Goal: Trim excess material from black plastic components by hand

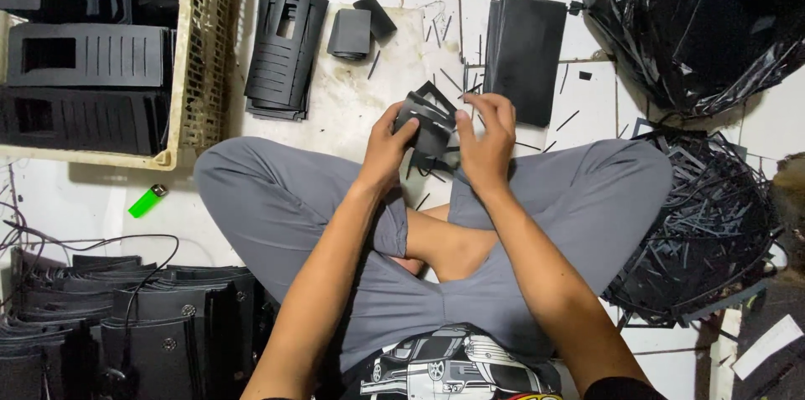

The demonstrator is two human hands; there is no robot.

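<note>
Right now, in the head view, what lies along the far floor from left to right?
Slatted crate of black panels → stack of slotted black pieces → small dark folded pieces → black piece in both hands → flat stack of black sheets → black plastic bag.

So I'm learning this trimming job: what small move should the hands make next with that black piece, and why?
Probably pull the loose strip free: both the left hand and right hand grip the black plastic piece, thin strips stick out from it, and a scrap pile lies at the right.

A green lighter (148, 200) lies beside a cream crate (204, 48), black bag (696, 23) opposite
</note>
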